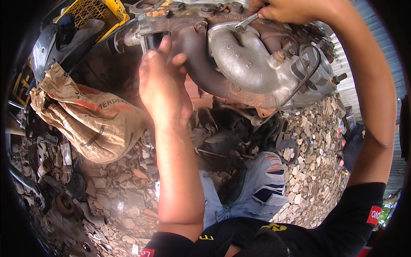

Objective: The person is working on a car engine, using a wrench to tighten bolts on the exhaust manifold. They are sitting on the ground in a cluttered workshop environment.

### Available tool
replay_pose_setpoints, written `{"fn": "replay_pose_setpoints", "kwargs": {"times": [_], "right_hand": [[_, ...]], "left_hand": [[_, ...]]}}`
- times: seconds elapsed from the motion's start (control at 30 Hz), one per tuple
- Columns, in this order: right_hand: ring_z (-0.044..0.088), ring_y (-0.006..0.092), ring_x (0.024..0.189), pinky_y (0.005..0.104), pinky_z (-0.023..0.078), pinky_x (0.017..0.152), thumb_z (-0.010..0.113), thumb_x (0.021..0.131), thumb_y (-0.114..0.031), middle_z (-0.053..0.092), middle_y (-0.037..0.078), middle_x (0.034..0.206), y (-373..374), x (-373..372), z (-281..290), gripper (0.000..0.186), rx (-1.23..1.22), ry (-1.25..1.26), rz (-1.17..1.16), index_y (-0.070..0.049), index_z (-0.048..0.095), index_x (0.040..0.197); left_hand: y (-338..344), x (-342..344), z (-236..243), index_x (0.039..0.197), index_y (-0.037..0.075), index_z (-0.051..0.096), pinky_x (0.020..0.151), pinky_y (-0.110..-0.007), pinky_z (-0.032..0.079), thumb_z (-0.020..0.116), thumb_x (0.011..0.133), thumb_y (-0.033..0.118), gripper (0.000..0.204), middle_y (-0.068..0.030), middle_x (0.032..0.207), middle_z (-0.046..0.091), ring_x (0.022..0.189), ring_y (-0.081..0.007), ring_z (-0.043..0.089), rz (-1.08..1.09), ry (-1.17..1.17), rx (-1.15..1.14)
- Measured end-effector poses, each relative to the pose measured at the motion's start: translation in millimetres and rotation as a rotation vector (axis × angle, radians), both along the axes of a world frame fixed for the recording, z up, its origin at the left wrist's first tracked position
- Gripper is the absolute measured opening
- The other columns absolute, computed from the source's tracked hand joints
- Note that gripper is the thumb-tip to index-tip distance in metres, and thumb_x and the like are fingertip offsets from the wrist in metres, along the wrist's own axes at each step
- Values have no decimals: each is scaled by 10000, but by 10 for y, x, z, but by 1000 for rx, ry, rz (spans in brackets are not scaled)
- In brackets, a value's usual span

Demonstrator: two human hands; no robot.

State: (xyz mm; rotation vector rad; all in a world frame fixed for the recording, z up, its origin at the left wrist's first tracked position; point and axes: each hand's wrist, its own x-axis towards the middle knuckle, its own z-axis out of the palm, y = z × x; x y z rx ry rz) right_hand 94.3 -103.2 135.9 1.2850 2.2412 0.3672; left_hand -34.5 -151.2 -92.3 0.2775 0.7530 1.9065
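Observation:
A metal engine (265,100) fills the top of the view, with a silver cast intake manifold (239,53) and a rusty brown exhaust manifold (188,51) bolted along its side. My right hand (284,9) is closed around a small wrench (249,20). The wrench's lower end sits at a bolt on the silver manifold's upper flange. At the engine's left end, my left hand (165,83) is raised with its fingers apart, their tips against or very near the metal beside a dark opening. Nothing shows in that hand.
A crumpled brown paper sack (98,124) stands at left, near a yellow plastic crate (92,15) and a grey-black plastic panel (45,49). Broken stone and tile rubble (317,141) covers the ground. Greasy metal parts (64,203) lie at lower left. A thin black hose (308,77) curves off the engine.

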Motion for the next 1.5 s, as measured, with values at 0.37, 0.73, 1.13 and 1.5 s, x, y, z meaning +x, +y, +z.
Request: {"fn": "replay_pose_setpoints", "kwargs": {"times": [0.37,0.73,1.13,1.5], "right_hand": [[721,342,772,421,573,723,619,887,-160,732,205,822,47,144,-24,242,-71,113,41,-21,779,1002],[714,292,730,410,566,719,582,917,-108,748,153,813,-17,458,-163,233,55,246,263,-35,781,1013],[694,231,806,370,542,740,630,957,-190,732,125,873,114,642,-131,212,-220,398,-62,-56,735,1083],[705,344,739,444,538,683,745,832,-194,719,193,787,314,391,-261,196,-186,-48,-90,-11,761,901]], "left_hand": [[71,24,-54,1285,64,533,719,-276,533,461,1119,218,238,-113,1299,691,855,-146,649,-13,65,-15],[96,25,-62,1326,57,523,695,-237,507,432,1126,225,277,-100,1315,683,810,-104,610,-9,113,-39],[98,15,-50,1262,84,538,675,-239,508,433,1126,227,224,-97,1297,696,786,-102,621,-26,82,-40],[144,-13,-159,1238,12,482,658,-266,483,550,1063,212,275,-177,1305,681,718,-151,643,-10,85,54]]}}
